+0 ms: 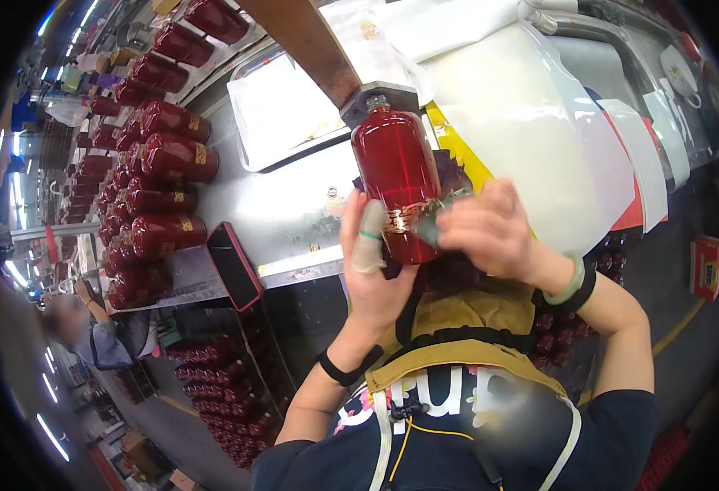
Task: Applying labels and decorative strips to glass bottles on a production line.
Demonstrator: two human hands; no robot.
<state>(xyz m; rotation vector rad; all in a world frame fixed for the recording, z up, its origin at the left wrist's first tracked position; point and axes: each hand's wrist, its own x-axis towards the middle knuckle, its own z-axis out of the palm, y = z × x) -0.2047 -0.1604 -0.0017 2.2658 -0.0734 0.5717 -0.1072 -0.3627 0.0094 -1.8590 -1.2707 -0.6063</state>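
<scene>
A: What does the left hand (373,260) grip?

B: The lower part of a red glass bottle (395,184), fingers closed round it; one finger wears a pale fingertip cover (369,236).

A: And the right hand (489,230)?

B: Closed at the bottle's right side, against a gold band (408,217) that runs round the bottle. It is blurred; what it pinches cannot be told.

A: Where is the bottle?

B: Held above the steel bench (294,204), its neck against a grey metal block (376,96) on the end of a brown wooden arm (306,37).

A: What surrounds it?

B: To the left, rows of dark red bottles (163,172) lie on their sides on the bench. A phone with a red case (235,266) lies at the bench edge, a metal tray (281,106) behind it. A white plastic sheet (523,123) covers the bench to the right.
</scene>
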